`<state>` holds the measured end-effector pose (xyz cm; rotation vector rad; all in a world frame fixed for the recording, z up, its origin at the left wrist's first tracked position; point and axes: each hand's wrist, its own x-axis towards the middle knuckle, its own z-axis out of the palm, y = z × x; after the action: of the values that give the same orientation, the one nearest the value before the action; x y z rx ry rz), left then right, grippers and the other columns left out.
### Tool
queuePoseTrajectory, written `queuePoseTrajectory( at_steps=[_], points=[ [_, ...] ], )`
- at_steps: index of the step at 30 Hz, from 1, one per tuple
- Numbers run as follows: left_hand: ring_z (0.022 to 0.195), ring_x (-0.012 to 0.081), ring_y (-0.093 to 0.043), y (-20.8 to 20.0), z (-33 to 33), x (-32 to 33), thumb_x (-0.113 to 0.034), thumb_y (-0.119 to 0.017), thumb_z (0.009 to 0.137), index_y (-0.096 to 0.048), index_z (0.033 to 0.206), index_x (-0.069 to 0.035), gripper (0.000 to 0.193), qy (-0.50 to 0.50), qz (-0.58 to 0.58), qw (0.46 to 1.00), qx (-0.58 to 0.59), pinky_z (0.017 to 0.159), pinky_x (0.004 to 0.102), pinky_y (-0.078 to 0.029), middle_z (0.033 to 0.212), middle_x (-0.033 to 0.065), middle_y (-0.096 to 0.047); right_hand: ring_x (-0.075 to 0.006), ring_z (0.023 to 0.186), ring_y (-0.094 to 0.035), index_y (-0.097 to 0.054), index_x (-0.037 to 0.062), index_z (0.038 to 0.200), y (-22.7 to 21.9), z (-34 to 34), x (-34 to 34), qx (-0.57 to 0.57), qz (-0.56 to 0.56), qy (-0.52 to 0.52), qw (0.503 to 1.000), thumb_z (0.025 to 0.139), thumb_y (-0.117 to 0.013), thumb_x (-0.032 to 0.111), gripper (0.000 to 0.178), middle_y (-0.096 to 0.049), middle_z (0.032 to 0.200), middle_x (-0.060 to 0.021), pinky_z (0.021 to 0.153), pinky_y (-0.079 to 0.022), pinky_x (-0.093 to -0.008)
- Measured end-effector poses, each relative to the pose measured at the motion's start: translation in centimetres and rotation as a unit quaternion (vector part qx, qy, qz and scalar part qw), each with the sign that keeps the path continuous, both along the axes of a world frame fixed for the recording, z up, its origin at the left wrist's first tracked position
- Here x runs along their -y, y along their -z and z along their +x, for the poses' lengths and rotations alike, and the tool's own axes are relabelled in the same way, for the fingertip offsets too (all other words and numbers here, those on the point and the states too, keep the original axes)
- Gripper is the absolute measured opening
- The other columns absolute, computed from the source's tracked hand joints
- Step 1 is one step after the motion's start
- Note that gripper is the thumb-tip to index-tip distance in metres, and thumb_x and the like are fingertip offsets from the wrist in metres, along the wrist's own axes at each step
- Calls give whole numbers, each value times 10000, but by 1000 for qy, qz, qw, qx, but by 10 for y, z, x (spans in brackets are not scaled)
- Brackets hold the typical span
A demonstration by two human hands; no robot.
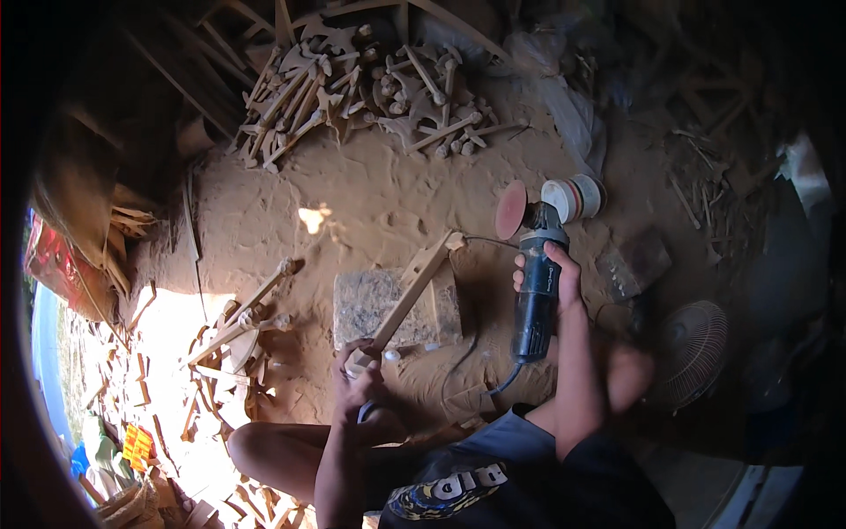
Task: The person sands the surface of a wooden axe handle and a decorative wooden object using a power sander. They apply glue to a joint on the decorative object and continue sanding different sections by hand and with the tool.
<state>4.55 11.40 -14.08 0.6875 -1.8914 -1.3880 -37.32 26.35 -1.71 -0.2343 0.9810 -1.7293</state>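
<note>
My right hand (564,275) is wrapped round the dark body of an angle grinder (535,304). Its round reddish sanding disc (511,210) points up and to the left, apart from any wood. In my left hand (359,377) is the near end of a long carved wooden piece (412,291), with a blocky lower end and a knobbed far end. The piece slants up to the right, above a worn, pale block (352,309) on the dusty ground. A cord runs from the grinder's lower end.
A heap of carved wooden pieces (308,97) lies at the far side. More pieces (238,331) are piled at the left. A white round container (573,197) stands beyond the grinder. At right are a dark block (634,264) and a fan (696,353).
</note>
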Motion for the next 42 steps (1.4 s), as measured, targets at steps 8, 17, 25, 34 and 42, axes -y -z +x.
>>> queuePoseTrajectory(
  at_steps=[8, 17, 25, 34, 42],
  points=[
    [381, 57, -415, 18, 38, 24, -527, -563, 1009, -665, 878, -129, 431, -108, 676, 704, -188, 360, 194, -357, 623, 40, -612, -290, 789, -710, -517, 70, 1320, -11, 10, 5, -5, -26, 29, 999, 953, -716, 411, 539, -679, 984, -139, 686, -620, -428],
    [669, 235, -634, 106, 32, -4, -371, -504, 1017, -651, 933, -70, 345, -263, 680, 684, -20, 625, 385, -589, 830, 110, -678, -266, 1112, -656, -424, 27, 1437, 24, 123, 55, -565, 83, -64, 819, 784, -853, 151, 792, -643, 1212, -160, 1000, -507, -399],
    [588, 263, -658, 101, 32, -22, -330, -523, 999, -650, 752, 3, 433, -264, 267, 911, 173, 528, 405, -554, 702, 157, -681, -593, 948, -656, -279, 106, 1573, 61, 229, 70, -684, 224, -307, 623, 822, -795, 261, 924, -706, 1001, -355, 832, -521, -644],
    [612, 267, -706, 85, 30, -9, -255, -462, 993, -751, 787, 18, 448, -258, 278, 883, 277, 569, 402, -583, 695, 146, -731, -581, 875, -669, -267, 83, 1591, 84, 255, 66, -708, 202, -371, 566, 827, -783, 245, 936, -697, 923, -372, 799, -527, -652],
    [898, 320, -761, 104, 32, 1, -472, -525, 925, -824, 954, 16, 573, -323, 411, 805, 281, 870, 402, -568, 865, 199, -788, -534, 909, -706, -235, 98, 1635, 79, 249, 56, -698, 244, -365, 566, 838, -782, 301, 987, -707, 974, -355, 807, -561, -609]
  ],
)
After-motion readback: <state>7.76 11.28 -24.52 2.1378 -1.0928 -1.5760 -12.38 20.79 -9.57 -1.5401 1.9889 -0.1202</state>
